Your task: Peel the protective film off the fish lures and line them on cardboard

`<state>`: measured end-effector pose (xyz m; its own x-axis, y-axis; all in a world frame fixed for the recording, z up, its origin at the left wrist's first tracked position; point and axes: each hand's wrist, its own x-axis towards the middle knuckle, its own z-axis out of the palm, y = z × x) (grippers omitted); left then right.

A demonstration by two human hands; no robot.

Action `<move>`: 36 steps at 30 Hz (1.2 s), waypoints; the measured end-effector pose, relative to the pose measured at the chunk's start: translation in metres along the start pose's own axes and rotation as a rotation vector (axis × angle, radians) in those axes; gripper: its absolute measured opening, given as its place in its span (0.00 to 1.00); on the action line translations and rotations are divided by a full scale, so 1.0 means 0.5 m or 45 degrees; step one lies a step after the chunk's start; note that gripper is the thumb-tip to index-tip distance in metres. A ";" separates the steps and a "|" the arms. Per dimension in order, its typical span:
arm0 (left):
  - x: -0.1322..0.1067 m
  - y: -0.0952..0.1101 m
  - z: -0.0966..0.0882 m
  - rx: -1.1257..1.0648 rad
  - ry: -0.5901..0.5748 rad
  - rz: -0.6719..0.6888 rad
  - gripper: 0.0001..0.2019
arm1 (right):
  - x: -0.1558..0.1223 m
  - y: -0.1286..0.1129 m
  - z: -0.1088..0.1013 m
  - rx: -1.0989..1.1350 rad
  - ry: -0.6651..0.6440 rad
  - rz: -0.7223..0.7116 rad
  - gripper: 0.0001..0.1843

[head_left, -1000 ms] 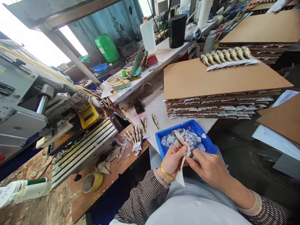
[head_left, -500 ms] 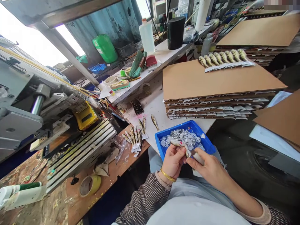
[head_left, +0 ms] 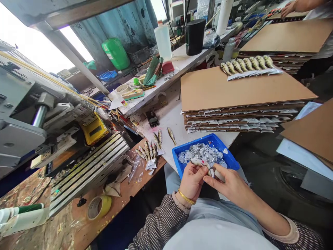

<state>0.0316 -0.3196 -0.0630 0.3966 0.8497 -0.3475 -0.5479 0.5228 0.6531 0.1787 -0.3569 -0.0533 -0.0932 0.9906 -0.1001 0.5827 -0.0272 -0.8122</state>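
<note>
Over the blue tray (head_left: 177,158), my left hand (head_left: 191,178) is closed around a small fish-shaped lure (head_left: 197,162), pale with dark markings and a pink spot. My right hand (head_left: 230,184) meets it from the right, thumb and fingers pinched at the lure's other end. The fingers partly hide that end, where a shiny, pale part shows. Silvery flakes (head_left: 205,152) fill the tray beneath both hands. One more fish lure (head_left: 171,135) lies on the white table behind the tray. Several others (head_left: 148,150) with white paper tails are bunched to its left.
Stacked cardboard sheets (head_left: 241,92) stand behind the tray, topped by a row of fish lures (head_left: 247,65). A phone-like black object (head_left: 152,118) lies on the table. Left are a slotted metal machine bed (head_left: 88,170) and a tape roll (head_left: 99,207). A co-worker's hand (head_left: 288,8) shows far right.
My right hand has shifted slightly left, closer against the lure, which has turned a little in my fingers. A co-worker's hand and arm have come into view at the upper right.
</note>
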 end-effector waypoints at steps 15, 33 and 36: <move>0.002 0.005 -0.005 -0.042 -0.024 0.016 0.19 | -0.002 0.022 0.003 -0.238 0.132 -0.280 0.31; 0.015 0.017 -0.003 -0.094 0.114 0.083 0.23 | -0.004 0.017 0.002 -0.361 0.521 -0.397 0.20; 0.017 0.020 -0.004 -0.069 0.138 0.113 0.23 | 0.008 -0.001 0.001 -0.345 0.612 -0.437 0.19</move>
<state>0.0281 -0.3071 -0.0605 0.2647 0.8935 -0.3627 -0.6174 0.4459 0.6481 0.1778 -0.3529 -0.0538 0.0250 0.8882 0.4588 0.7728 0.2740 -0.5724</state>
